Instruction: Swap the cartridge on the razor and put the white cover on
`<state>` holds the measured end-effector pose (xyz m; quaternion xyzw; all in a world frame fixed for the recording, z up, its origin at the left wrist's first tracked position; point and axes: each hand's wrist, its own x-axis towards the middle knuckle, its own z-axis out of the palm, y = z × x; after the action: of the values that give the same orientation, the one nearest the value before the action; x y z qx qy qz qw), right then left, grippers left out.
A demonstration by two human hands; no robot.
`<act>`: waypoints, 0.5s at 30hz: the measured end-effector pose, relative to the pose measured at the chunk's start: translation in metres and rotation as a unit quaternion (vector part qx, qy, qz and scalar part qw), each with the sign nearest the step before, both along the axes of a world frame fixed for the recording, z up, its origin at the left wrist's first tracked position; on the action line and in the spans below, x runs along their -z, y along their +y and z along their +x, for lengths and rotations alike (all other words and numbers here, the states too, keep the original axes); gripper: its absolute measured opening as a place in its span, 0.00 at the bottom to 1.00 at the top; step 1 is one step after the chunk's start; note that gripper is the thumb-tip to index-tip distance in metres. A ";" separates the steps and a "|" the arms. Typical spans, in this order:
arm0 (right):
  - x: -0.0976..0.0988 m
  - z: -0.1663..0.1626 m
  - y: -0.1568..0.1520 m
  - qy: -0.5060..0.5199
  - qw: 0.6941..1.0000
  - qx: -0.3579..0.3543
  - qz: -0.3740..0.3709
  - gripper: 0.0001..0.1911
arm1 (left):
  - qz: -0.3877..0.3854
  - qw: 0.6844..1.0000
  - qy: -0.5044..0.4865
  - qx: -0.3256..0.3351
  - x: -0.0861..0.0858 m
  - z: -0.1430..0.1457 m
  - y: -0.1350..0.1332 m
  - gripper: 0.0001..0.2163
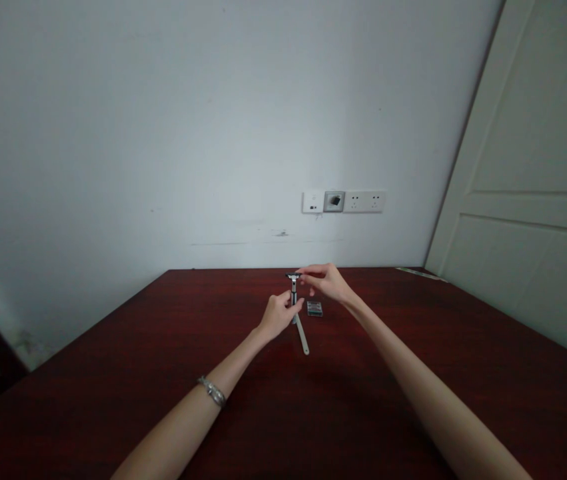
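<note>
My left hand [277, 316] is closed round the handle of a razor [294, 285], holding it upright with its head at the top. The fingertips of my right hand [326, 281] pinch the right end of the razor's dark, wide head. Below the razor, a slim pale handle [302, 335] with a small hole at its near end lies on the table; its far end is hidden behind my left hand and the razor. Just right of the razor sits a small clear plastic case [314, 309] with a dark greenish base.
The dark red wooden table [163, 333] runs back to a white wall [188, 133]. Sockets and switch plates [344, 202] are on that wall. A pale panelled door [528, 253] stands at the right, with a thin printed strip [420, 274] near the table's back right corner.
</note>
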<state>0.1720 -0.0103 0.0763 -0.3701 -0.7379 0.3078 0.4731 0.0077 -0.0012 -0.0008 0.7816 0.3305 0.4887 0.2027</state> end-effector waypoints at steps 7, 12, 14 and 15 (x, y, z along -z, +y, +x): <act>0.000 0.001 0.000 -0.007 1.000 -0.016 0.011 0.14 | -0.001 1.000 0.006 -0.002 -0.002 0.001 -0.002 0.14; 0.002 0.003 0.003 -0.008 1.000 -0.021 0.013 0.15 | -0.007 1.000 0.007 0.000 -0.005 0.001 -0.003 0.14; 0.003 0.004 0.004 -0.013 1.000 -0.022 0.016 0.15 | -0.011 1.000 0.007 0.001 -0.005 0.001 -0.003 0.14; 0.003 0.004 0.004 -0.015 1.000 -0.020 0.018 0.15 | -0.011 1.000 0.007 0.002 -0.005 0.000 -0.003 0.14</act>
<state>0.1757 -0.0066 0.0730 -0.3508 -0.7578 0.2983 0.4623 0.0081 -0.0045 0.0046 0.7830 0.3360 0.4794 0.2103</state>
